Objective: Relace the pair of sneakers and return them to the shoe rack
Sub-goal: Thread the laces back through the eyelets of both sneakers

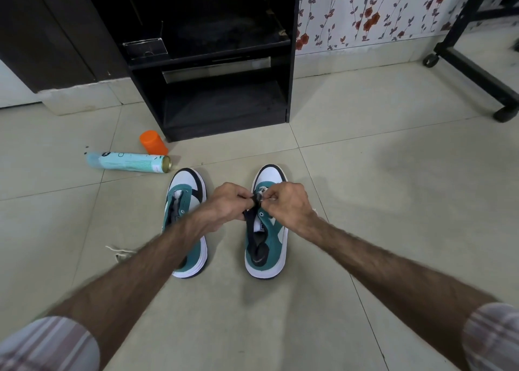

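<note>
- Left hand (pixel 227 205) has its fingers curled, pinching at the eyelet area of the right sneaker (pixel 265 224); what exactly it grips there is too small to tell, probably the tongue edge or lace.
- Right hand (pixel 286 203) sits just beside the left hand, fingertips nearly meeting, pinching a pale lace (pixel 261 194) near the toe end of the eyelets.
- The right sneaker stands on the floor (pixel 365 202) under both hands, toe pointing away, black tongue showing.
- Left sneaker (pixel 186 202) stands to the left of the left hand, parallel, partly covered by the left forearm, without lace in its eyelets.
- A loose lace (pixel 120 251) lies on the floor left of the left forearm.
- Beyond the hands stands the black rack (pixel 219 61).
- Far left of the hands, a spray can (pixel 129 163) lies on its side, an orange cap (pixel 153 142) just beside it.
</note>
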